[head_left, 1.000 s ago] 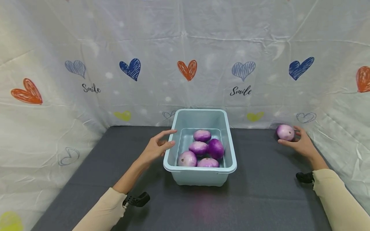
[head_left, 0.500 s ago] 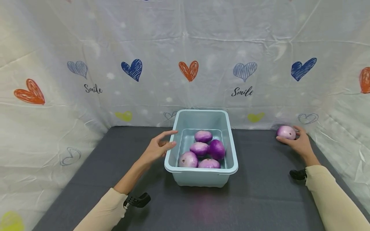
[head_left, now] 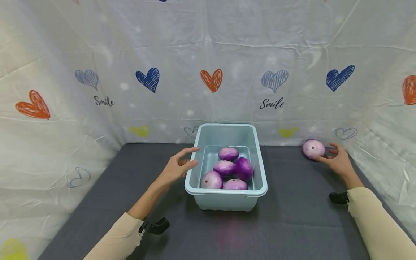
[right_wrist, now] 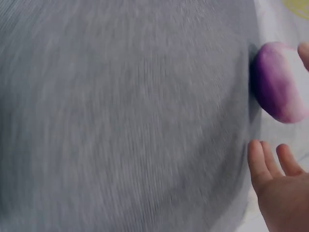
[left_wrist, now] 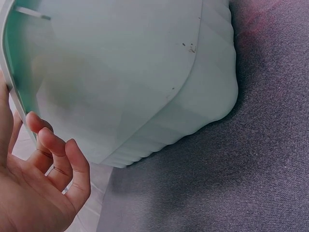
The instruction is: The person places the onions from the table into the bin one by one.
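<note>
A light blue plastic bin [head_left: 224, 199] stands mid-table with several purple onions [head_left: 224, 168] inside. My left hand [head_left: 175, 167] is at the bin's left rim, fingers loosely bent, holding nothing. The left wrist view has the same hand [left_wrist: 43, 179] beside the bin's outer wall [left_wrist: 120, 72]. At the far right, a single onion [head_left: 313, 148] lies on the table by the back curtain. My right hand [head_left: 340, 164] is just right of it, thumb close to its front and fingers apart from it. In the right wrist view, a gap separates the fingers [right_wrist: 260, 164] from the onion [right_wrist: 280, 84].
A dark grey cloth [head_left: 292, 224] covers the table. White curtain [head_left: 240, 47] printed with hearts and "Smile" closes off the back and both sides. Each wrist wears a black strap-on device, as on the left wrist [head_left: 155, 226].
The lone onion has shifted left and turned, its pale end now facing forward. My right fingers, earlier around it, now stand off its right side. The left hand has stayed put.
</note>
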Motion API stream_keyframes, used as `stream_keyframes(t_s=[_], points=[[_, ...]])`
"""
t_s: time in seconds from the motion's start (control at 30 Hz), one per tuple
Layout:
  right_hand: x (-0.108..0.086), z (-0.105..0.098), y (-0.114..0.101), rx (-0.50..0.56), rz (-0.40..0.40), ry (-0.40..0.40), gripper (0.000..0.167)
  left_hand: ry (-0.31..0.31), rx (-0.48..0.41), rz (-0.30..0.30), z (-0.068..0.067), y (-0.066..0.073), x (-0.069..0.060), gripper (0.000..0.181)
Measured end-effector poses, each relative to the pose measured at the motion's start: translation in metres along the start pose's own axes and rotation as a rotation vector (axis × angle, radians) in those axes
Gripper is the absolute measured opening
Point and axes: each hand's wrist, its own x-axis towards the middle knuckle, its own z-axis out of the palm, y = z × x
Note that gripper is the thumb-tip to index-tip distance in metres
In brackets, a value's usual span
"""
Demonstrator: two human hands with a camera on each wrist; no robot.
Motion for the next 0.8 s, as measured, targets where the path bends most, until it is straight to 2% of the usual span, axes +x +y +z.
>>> stream_keyframes(t_s=[0.13, 0.27, 0.47, 0.63, 0.8], points=[[-0.002, -0.006, 0.001, 0.006, -0.046, -0.083, 0.107, 0.001, -0.004, 0.01, -0.001, -0.001, 0.0, 0.047], [0.001, -0.007, 0.002, 0.032, -0.068, -0.109, 0.109, 0.001, -0.004, 0.008, 0.0, -0.001, 0.0, 0.047], [0.012, 0.008, -0.001, 0.057, -0.073, -0.036, 0.104, 0.001, 0.006, -0.003, 0.0, -0.001, 0.0, 0.049], [0.017, 0.023, -0.007, 0.029, -0.033, 0.06, 0.098, 0.005, -0.006, -0.013, 0.001, 0.0, 0.0, 0.049], [0.017, 0.03, -0.012, 0.004, -0.002, 0.114, 0.087, -0.001, -0.007, -0.011, 0.0, 0.0, -0.001, 0.049]])
